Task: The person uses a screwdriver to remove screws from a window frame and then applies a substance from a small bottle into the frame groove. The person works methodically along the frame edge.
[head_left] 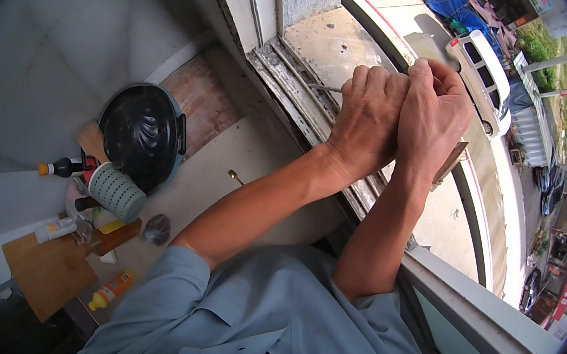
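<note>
Both my hands are raised together over the open window's sill. My left hand is closed in a fist, and a thin grey metal rod sticks out of its left side. The rest of the rod is hidden by the fingers. Pressed against it, my right hand is closed with thumb and fingers bent together; what it grips, if anything, is hidden. Just below the right wrist shows a brownish flat piece, partly covered. Dirty, worn tracks of the window frame run under my hands.
Left and below are a black round lid or pan, a pale green perforated holder, a dark bottle, a wooden board and a yellow-orange bottle. A window sash stands at right. Outside, a white vehicle is parked.
</note>
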`<state>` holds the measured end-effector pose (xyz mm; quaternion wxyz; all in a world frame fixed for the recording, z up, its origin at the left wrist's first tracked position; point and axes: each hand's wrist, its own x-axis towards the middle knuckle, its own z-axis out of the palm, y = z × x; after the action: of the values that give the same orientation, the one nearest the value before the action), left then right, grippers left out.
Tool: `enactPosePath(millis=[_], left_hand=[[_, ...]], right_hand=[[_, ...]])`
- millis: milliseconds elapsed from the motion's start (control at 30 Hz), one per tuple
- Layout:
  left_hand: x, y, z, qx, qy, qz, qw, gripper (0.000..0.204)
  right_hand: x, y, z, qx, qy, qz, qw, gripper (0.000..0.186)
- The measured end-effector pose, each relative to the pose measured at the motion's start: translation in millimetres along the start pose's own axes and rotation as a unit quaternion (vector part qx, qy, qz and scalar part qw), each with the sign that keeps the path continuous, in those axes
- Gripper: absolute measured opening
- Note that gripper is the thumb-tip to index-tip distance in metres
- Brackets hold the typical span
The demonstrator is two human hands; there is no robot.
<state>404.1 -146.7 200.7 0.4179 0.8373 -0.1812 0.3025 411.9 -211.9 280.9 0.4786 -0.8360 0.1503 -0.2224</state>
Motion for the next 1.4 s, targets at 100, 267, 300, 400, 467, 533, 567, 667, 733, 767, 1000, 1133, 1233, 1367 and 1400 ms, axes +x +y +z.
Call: enactPosePath(millis=[100,267,300,400,467,533,567,667,733,767,1000,1133,1233,1367,1400], left_hand=[[-1.3,11.3,-4.7,0.009,-0.023,-0.022,0.999,0.034],[-15.7,16.6,4.2,-0.005,0.017,0.002,1.0,0.03],[-17.3,18.1,7.6,-0.02,0.038,0.01,0.999,0.029],[-22.3,20.0,8.8,-0.034,0.058,0.013,0.998,0.024],[-27.5,9.5,3.6,-0.021,0.043,0.022,0.999,0.025],[-22.8,-17.6,-10.1,-0.003,0.048,0.05,0.998,0.024],[-23.1,-22.3,-16.4,-0.005,0.038,0.046,0.998,0.024],[-14.6,-17.8,-20.2,-0.016,0.064,0.023,0.998,0.022],[-15.2,0.9,-15.9,0.001,0.076,0.019,0.997,0.02],[-13.4,6.9,-15.7,0.004,0.067,0.015,0.998,0.02],[-13.5,6.4,-7.6,-0.035,0.084,-0.007,0.996,0.018],[-19.0,11.6,-11.8,-0.003,0.072,0.001,0.997,0.023],[-21.9,14.8,-13.0,-0.016,0.071,0.014,0.997,0.04],[-13.0,1.1,-25.7,-0.015,0.022,0.013,1.0,0.032],[-15.3,2.6,-26.7,-0.038,0.032,0.01,0.999,0.034]], right_hand=[[6.7,4.6,0.4,0.025,0.001,0.016,1.0,0.032],[-5.3,5.3,-10.8,0.023,-0.011,0.032,0.999,0.03],[-7.8,4.9,-12.7,0.043,-0.006,0.034,0.998,0.029],[-15.7,1.4,-12.1,0.066,0.012,0.025,0.997,0.027],[-21.8,3.5,-4.6,0.05,0.011,0.007,0.999,0.027],[-26.7,12.7,18.9,0.002,-0.014,-0.05,0.999,0.024],[-30.2,16.9,24.4,0.01,-0.014,-0.062,0.998,0.024],[-35.5,-7.2,24.5,0.055,-0.011,-0.105,0.993,0.023],[-34.4,-23.2,7.5,0.099,-0.022,-0.065,0.993,0.023],[-32.1,-23.7,2.6,0.11,-0.022,-0.041,0.993,0.024],[-27.4,-19.7,7.5,0.081,-0.009,-0.095,0.992,0.023],[-34.6,-14.7,-3.2,0.07,-0.007,-0.085,0.994,0.022],[-38.9,-8.0,-1.6,0.069,0.006,-0.101,0.992,0.022],[-33.2,-5.7,6.5,0.022,-0.015,-0.101,0.995,0.021],[-36.5,-5.5,6.6,0.015,-0.021,-0.108,0.994,0.02]])
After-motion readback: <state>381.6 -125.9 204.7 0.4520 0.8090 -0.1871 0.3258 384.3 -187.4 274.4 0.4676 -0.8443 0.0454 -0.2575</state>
